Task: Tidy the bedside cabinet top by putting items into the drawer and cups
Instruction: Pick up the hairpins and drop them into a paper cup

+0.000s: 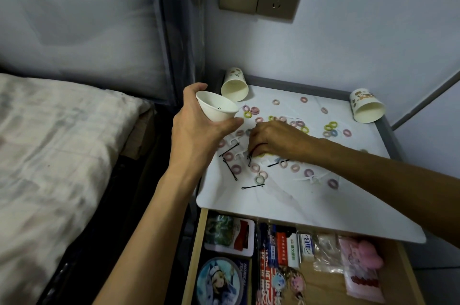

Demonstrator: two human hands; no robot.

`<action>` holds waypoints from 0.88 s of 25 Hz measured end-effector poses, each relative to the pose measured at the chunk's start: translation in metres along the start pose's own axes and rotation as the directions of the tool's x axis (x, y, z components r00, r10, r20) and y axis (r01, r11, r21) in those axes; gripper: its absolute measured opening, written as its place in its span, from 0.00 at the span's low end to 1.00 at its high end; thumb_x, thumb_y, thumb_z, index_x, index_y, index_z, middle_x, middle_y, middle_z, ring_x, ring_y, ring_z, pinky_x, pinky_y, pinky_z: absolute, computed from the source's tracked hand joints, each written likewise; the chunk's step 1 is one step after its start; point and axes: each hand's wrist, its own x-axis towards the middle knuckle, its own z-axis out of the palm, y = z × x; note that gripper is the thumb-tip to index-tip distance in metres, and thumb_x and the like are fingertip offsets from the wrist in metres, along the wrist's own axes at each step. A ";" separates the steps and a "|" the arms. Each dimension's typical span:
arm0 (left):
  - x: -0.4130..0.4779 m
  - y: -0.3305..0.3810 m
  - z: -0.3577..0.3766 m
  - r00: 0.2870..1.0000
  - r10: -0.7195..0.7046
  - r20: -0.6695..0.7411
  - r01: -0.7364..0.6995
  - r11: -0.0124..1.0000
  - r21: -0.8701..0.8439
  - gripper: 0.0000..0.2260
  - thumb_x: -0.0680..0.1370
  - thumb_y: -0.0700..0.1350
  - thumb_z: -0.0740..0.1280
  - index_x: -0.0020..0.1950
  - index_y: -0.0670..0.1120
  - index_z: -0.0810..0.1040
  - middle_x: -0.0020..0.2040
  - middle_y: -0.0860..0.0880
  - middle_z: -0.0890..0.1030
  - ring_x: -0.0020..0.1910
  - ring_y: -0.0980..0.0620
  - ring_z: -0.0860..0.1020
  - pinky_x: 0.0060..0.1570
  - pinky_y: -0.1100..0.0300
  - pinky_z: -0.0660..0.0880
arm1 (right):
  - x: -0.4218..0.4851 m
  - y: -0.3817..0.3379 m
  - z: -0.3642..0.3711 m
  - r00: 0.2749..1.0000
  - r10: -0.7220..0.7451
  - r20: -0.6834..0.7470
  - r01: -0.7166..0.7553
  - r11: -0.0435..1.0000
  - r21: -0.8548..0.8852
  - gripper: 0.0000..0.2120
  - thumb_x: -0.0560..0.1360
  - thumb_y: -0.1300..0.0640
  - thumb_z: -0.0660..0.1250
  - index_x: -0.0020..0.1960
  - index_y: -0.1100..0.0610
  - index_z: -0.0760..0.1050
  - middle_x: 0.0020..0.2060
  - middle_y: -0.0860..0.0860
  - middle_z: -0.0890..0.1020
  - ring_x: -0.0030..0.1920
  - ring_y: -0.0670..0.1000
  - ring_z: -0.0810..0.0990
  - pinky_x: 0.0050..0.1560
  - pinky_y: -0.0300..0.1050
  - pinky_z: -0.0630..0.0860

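White paper cup (216,109) in left hand (199,127), one hairpin (219,108) inside

Drawer (198,250) front & lower contents off btm edge; right hand (271,140) fingertips hidden under own knuckles.

Left hand (199,130) raised, fingers curled round cup (216,108); right hand (272,140) palm-down, fingertips pinching hairpins (249,160).

white box (306,246) in drawer (196,255): blue "IIB", dark card (245,271): "HONKAI", red pack (283,248): Chinese print, too small to read
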 end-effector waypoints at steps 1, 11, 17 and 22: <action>0.000 0.000 0.000 1.000 -0.001 0.000 0.001 1.000 -0.002 0.37 0.65 0.50 0.80 0.69 0.51 0.67 0.54 0.53 0.76 0.47 0.60 0.76 0.36 0.77 0.71 | 0.000 0.000 0.002 1.000 0.007 -0.004 -0.006 1.000 0.004 0.06 0.75 0.55 0.70 0.48 0.52 0.85 0.47 0.46 0.84 0.48 0.47 0.81 0.46 0.44 0.77; -0.001 -0.001 0.001 1.000 0.003 -0.008 -0.003 1.000 0.013 0.37 0.65 0.51 0.81 0.69 0.51 0.67 0.55 0.53 0.77 0.51 0.55 0.76 0.46 0.66 0.75 | 0.009 -0.002 0.004 0.994 0.024 0.106 -0.005 0.985 -0.170 0.05 0.74 0.53 0.70 0.47 0.53 0.81 0.45 0.48 0.79 0.49 0.50 0.78 0.42 0.50 0.77; 0.000 -0.002 -0.003 1.000 -0.014 -0.002 0.014 1.000 -0.003 0.37 0.64 0.50 0.81 0.69 0.52 0.68 0.54 0.53 0.77 0.51 0.55 0.77 0.44 0.68 0.74 | 0.004 0.001 -0.016 0.914 0.393 -0.099 -0.365 0.904 0.221 0.04 0.76 0.55 0.69 0.50 0.54 0.80 0.42 0.49 0.84 0.45 0.48 0.81 0.50 0.45 0.75; -0.001 -0.001 0.001 0.999 -0.030 0.042 0.029 1.000 0.010 0.37 0.64 0.51 0.81 0.69 0.53 0.67 0.54 0.54 0.76 0.51 0.54 0.76 0.43 0.68 0.73 | 0.006 -0.002 -0.069 0.847 0.467 -0.253 -0.346 0.847 0.404 0.09 0.76 0.60 0.69 0.56 0.58 0.82 0.37 0.43 0.83 0.36 0.36 0.80 0.41 0.30 0.74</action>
